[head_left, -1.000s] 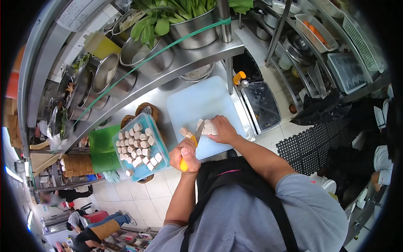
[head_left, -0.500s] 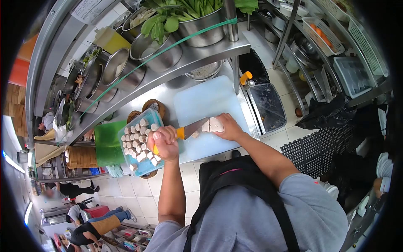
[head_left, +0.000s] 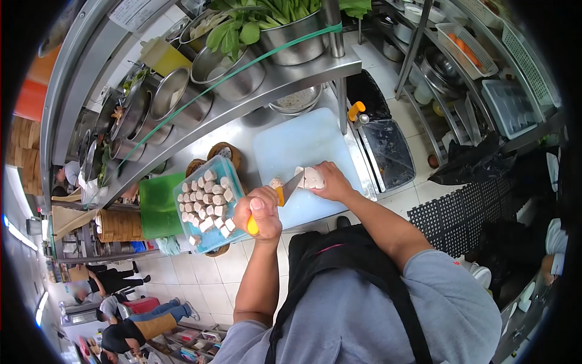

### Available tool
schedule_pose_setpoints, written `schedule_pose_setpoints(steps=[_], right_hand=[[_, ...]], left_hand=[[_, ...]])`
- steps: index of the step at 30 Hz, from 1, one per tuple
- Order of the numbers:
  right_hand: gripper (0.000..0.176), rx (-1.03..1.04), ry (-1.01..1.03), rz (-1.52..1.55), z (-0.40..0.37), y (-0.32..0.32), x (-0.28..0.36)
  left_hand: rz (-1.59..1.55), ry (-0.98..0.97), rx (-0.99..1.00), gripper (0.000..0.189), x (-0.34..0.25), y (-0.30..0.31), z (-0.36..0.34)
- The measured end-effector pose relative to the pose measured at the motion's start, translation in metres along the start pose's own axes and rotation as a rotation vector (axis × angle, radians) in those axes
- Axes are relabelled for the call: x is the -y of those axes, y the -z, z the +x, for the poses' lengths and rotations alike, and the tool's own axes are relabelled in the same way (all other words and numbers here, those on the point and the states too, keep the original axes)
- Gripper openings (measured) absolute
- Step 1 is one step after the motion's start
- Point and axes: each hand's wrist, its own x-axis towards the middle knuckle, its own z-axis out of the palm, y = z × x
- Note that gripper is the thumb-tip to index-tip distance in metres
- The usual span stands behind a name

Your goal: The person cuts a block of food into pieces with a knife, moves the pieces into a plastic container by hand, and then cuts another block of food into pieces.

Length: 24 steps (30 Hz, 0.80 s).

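Observation:
My left hand (head_left: 259, 212) grips the yellow handle of a broad-bladed knife (head_left: 293, 184), its blade angled up and right. The blade reaches a pale pinkish-white food block (head_left: 313, 178) whose exact kind I cannot make out. My right hand (head_left: 331, 182) is closed around that block's right side, holding it on a white cutting board (head_left: 297, 139). One small piece (head_left: 276, 182) lies left of the blade. By my left hand is a teal plastic tub (head_left: 210, 242) with several cut pieces (head_left: 206, 198) of the same pale food.
A green board (head_left: 160, 206) lies left of the tub. Bamboo steamers (head_left: 229, 151) stand behind it. Above the counter runs a steel shelf (head_left: 285, 85) with metal pots and leafy greens (head_left: 273, 21). To the right are a black bin (head_left: 388, 151) and shelving; people appear at lower left.
My left hand and the knife have moved right and slightly down, the blade now turned more steeply. A small piece now shows left of the blade. My right hand stays on the block.

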Motion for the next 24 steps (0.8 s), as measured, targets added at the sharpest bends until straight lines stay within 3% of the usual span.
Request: schedule_pose_setpoints(steps=[15, 18, 22, 24], right_hand=[[0.071, 0.003, 0.004, -0.007, 0.0, -0.003, -0.003], [0.07, 0.008, 0.018, -0.008, 0.001, 0.0, -0.001], [0.071, 0.059, 0.016, 0.014, 0.005, 0.003, -0.004], [0.08, 0.103, 0.055, -0.006, 0.0, 0.01, -0.004]], left_hand=[[0.188, 0.043, 0.042, 0.035, 0.006, -0.003, -0.041], [0.064, 0.006, 0.031, 0.035, 0.012, 0.028, -0.049], [-0.041, 0.1, -0.149, 0.032, 0.019, 0.091, -0.015], [-0.031, 0.124, -0.143, 0.034, 0.011, 0.096, 0.006]])
